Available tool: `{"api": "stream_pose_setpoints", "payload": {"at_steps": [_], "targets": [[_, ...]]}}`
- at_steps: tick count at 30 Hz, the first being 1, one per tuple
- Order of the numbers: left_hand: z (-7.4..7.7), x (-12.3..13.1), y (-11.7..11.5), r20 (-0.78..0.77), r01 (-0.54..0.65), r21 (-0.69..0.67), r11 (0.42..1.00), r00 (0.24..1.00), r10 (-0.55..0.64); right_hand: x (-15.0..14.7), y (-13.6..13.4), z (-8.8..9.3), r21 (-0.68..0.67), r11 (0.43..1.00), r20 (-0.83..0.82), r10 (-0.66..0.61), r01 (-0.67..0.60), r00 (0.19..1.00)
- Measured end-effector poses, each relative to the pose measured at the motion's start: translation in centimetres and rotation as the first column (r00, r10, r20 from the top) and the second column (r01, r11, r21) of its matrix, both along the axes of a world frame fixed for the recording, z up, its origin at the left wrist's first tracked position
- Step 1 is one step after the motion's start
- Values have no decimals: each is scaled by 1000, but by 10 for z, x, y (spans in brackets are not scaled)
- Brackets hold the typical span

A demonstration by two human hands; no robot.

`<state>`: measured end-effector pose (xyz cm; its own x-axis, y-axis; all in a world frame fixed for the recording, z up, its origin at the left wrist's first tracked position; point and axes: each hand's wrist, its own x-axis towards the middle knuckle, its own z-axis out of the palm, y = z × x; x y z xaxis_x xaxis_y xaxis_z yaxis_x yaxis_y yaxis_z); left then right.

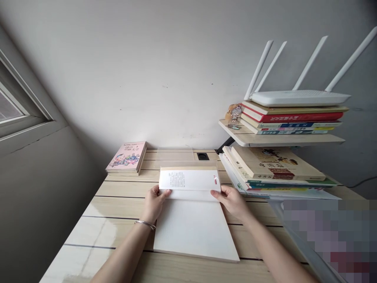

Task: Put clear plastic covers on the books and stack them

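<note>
A book [194, 228] lies on the desk in front of me, a blank white page facing up. Its far part, with small printed text and a red mark, stands up or folds back near the top; I cannot tell which. A clear plastic sheet [175, 154] extends beyond it, partly along the book's edges. My left hand [156, 202], with a silver bracelet at the wrist, pinches the book's left edge, thumb on top. On the opposite edge, my right hand [231, 199] grips it likewise. The fingers underneath are hidden.
Pink-covered books [126, 158] are stacked at the back left. At the right, more books [277, 163] lie under a raised shelf [282, 139], which carries books and a white router [300, 98]. A black socket [203, 156] sits by the wall. The lower right is pixelated.
</note>
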<state>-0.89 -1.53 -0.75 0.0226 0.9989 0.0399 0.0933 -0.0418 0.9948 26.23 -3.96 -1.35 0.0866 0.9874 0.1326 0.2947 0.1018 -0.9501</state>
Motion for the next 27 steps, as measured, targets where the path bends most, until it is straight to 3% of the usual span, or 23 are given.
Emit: {"api": "stream_pose_setpoints", "payload": {"at_steps": [6,10,13,18,27], "targets": [[5,5,-1,-57,-93,47,995,994,96,-1,-1,-2,75,996,112,-62,54,992],[8,2,-2,-8,20,77,997,1000,-19,-6,-2,-2,93,991,74,-99,92,992],[4,1,-1,76,83,114,990,993,-92,-6,-2,0,44,998,-20,-37,38,999],[-1,3,1,131,16,96,995,991,-28,-2,-2,2,-5,993,-118,113,-115,986],[3,7,1,256,-4,27,1000,967,-3,-4,-1,0,15,1000,-63,4,-3,998]]}}
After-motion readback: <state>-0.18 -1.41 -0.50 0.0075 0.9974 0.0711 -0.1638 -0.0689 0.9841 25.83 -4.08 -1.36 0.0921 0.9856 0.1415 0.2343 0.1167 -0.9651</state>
